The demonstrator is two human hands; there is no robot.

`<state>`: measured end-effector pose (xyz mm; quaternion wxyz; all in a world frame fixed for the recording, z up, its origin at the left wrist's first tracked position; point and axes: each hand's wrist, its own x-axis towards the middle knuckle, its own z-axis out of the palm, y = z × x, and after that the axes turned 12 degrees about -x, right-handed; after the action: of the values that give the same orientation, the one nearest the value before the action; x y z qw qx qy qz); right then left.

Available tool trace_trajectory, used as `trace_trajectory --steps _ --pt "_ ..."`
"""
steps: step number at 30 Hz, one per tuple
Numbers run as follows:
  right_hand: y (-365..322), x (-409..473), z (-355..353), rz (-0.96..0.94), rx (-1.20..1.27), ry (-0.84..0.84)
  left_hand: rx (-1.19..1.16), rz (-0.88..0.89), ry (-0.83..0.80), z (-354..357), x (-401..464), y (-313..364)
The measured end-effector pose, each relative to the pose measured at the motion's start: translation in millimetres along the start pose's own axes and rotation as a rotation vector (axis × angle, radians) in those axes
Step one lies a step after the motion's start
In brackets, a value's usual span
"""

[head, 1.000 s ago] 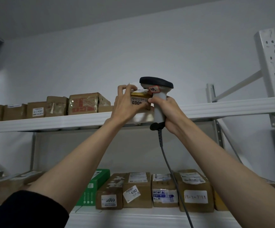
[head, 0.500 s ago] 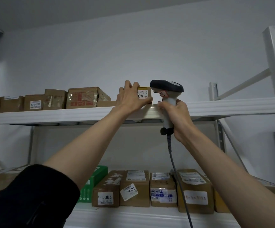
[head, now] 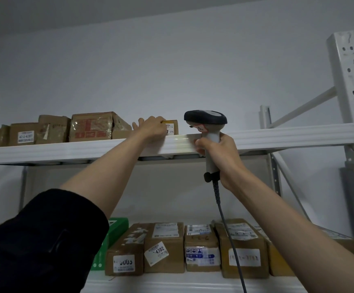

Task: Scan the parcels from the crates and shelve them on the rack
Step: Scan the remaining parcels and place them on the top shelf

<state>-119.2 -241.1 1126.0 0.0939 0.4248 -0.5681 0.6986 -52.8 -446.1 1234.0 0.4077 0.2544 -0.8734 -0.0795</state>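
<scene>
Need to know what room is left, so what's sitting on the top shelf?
On the top shelf: a row of brown parcels at left, and a small yellow parcel under the left hand. Anything deeper back is hidden from this low angle.

Plain pale grey-white painted wall (head: 172, 66) fills upper view; grey ceiling strip (head: 87, 9) above, meeting wall along slanted line. Light dim, even, cool. White perforated metal upright post (head: 350, 81) at right, white diagonal brace (head: 303, 106) running back to thinner rear post (head: 264, 117) by wall.
</scene>
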Motion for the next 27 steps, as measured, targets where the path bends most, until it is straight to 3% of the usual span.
trace_trajectory --steps 4,8,16,20,23,27 --pt "2.4 -0.9 0.1 -0.002 -0.073 -0.007 -0.021 -0.068 -0.043 -4.5 5.1 -2.8" --pt "0.8 -3.7 0.1 0.010 -0.083 -0.019 -0.062 -0.083 0.025 -6.1 -8.4 -8.2" --pt "-8.9 -37.4 4.8 0.051 -0.023 -0.012 -0.324 0.168 0.271 -10.8 -56.2 -17.3" --pt "-16.9 -62.9 3.3 0.086 -0.001 -0.035 -0.316 0.336 0.394 -15.0 -103.6 -20.9" --pt "-19.6 -88.2 1.0 0.144 -0.019 -0.068 -0.334 0.427 0.352 -19.0 -144.6 -30.9" --pt "-21.2 -131.4 -4.0 0.227 -0.040 -0.090 -0.337 0.391 0.112 -18.0 -200.0 -42.7"
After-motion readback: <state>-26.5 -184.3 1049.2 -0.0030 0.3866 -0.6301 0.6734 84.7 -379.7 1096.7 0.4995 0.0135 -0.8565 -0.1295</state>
